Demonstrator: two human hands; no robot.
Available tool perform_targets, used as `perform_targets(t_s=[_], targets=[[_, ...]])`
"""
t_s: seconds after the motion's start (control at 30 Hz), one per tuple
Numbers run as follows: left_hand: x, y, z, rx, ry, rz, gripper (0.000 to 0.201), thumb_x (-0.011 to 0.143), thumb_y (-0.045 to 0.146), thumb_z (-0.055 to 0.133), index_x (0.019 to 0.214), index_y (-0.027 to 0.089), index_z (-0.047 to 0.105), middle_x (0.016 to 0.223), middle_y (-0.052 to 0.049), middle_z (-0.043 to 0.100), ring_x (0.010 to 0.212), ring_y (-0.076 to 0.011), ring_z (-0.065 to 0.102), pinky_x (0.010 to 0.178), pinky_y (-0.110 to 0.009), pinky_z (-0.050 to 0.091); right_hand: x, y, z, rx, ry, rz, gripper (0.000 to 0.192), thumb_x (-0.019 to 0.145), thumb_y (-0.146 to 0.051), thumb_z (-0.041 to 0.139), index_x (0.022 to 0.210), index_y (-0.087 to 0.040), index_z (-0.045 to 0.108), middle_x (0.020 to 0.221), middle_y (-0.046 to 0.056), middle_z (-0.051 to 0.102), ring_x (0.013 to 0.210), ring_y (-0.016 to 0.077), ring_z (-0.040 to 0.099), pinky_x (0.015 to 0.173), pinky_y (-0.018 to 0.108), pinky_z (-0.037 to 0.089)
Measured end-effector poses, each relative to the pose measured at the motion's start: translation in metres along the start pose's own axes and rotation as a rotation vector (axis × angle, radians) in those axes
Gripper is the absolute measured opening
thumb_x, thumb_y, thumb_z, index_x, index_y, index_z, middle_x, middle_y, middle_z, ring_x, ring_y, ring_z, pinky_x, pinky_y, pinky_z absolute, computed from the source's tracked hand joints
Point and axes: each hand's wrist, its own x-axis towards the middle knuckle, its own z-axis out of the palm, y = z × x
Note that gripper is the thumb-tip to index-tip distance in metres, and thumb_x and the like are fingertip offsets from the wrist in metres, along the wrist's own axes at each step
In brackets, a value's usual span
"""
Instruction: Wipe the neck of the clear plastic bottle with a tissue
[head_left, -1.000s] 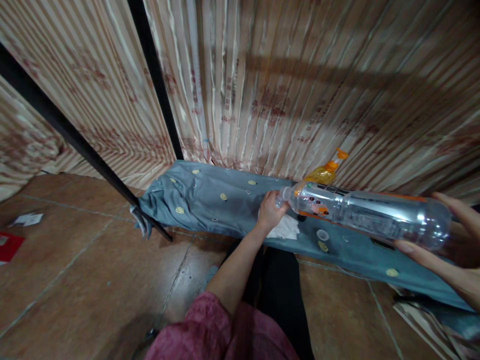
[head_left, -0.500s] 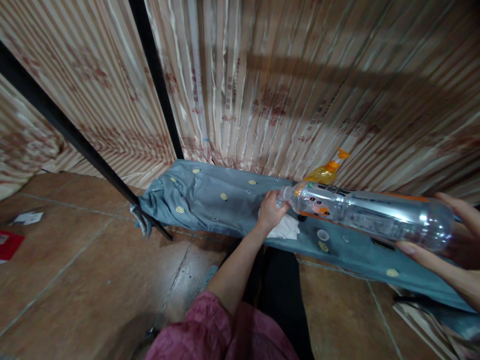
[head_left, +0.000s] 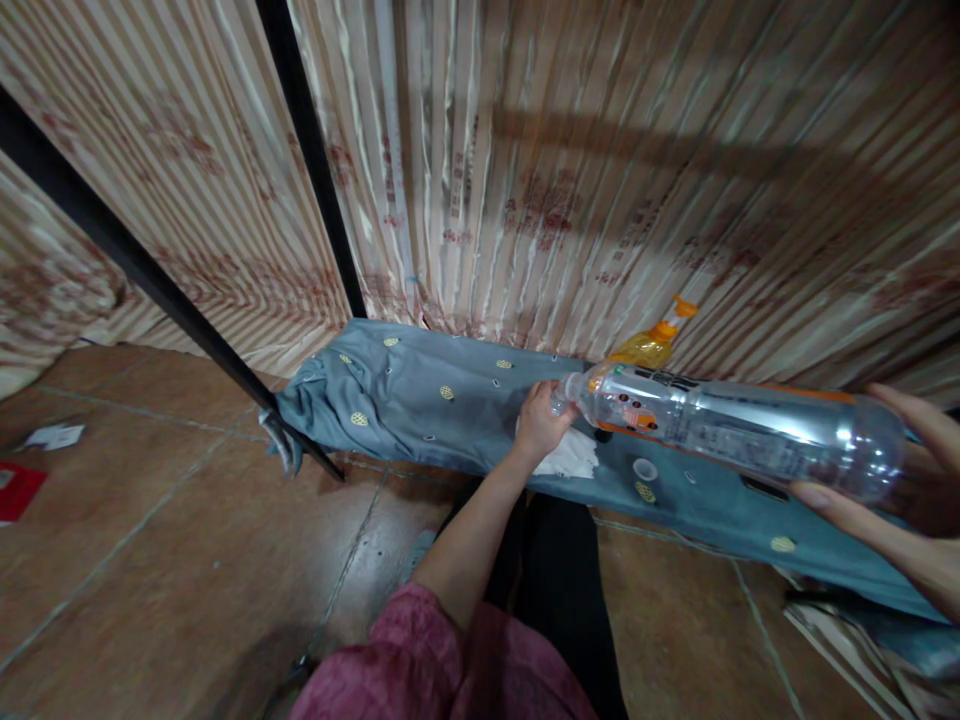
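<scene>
1. Both hands share one clear plastic bottle [head_left: 735, 435], held lying almost level in the air above the grey-blue cloth [head_left: 442, 400]. The right hand [head_left: 900, 500] is spread wide around the bottle's base, with fingers above and below it, cradling rather than clamping. The left hand [head_left: 541, 425] is closed at the bottle's neck, where the mouth [head_left: 559, 398] points; whether it grips a cap there I cannot tell.

2. Relative to the bottle, the left hand sits at its narrow end and the right hand at its broad end, so the bottle spans the gap between them and touches both.

3. Risk, as I judge it: the right hand's hold is loose and open, so the smooth round base could roll or slip out if the left hand twists or pulls at the neck. Any liquid inside could then run out onto the cloth.

4. Just below the bottle's neck lies a white crumpled tissue [head_left: 570, 458] on the cloth, and near it a small white cap [head_left: 645, 468].

5. Behind the bottle stands a yellow bottle with an orange top [head_left: 649, 345], against the striped curtain [head_left: 600, 170].

6. Well to the left of the bottle, a black bar [head_left: 172, 300] slants down to the tiled floor [head_left: 150, 540].
</scene>
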Motion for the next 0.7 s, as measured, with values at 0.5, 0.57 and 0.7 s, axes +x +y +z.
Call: perform_targets(t_s=[0.5,0.57,0.7], targets=[[-0.0003,0.0007,-0.0013,-0.016,0.011,0.011,0.027,0.076,0.016,0.073,0.099,0.018,0.061,0.105,-0.009,0.068,0.105,-0.0252,0.065,0.097,-0.039,0.052,-0.0030,0.0039,-0.0029,0.015,-0.017,0.054,0.108,0.048,-0.064,0.086,0.145,-0.032,0.052,0.121,0.009,0.070,0.102,0.0390,0.070,0.098,0.066,0.050],[-0.0004,0.0007,-0.0011,-0.020,0.014,0.010,0.027,0.076,0.017,0.074,0.100,0.018,0.061,0.105,-0.009,0.067,0.105,-0.0251,0.065,0.097,-0.039,0.052,-0.0033,0.0047,-0.0036,0.029,-0.025,0.066,0.108,0.048,-0.062,0.086,0.145,-0.033,0.052,0.121,0.010,0.070,0.100,0.0392,0.070,0.097,0.067,0.051],[-0.0002,-0.0003,0.0000,-0.024,0.027,0.011,0.028,0.075,0.017,0.075,0.100,0.019,0.061,0.104,-0.009,0.067,0.104,-0.0246,0.065,0.096,-0.038,0.052,-0.0027,0.0044,-0.0031,0.048,-0.026,0.039,0.107,0.048,-0.061,0.087,0.145,-0.032,0.052,0.123,0.011,0.069,0.101,0.0394,0.070,0.097,0.067,0.051]])
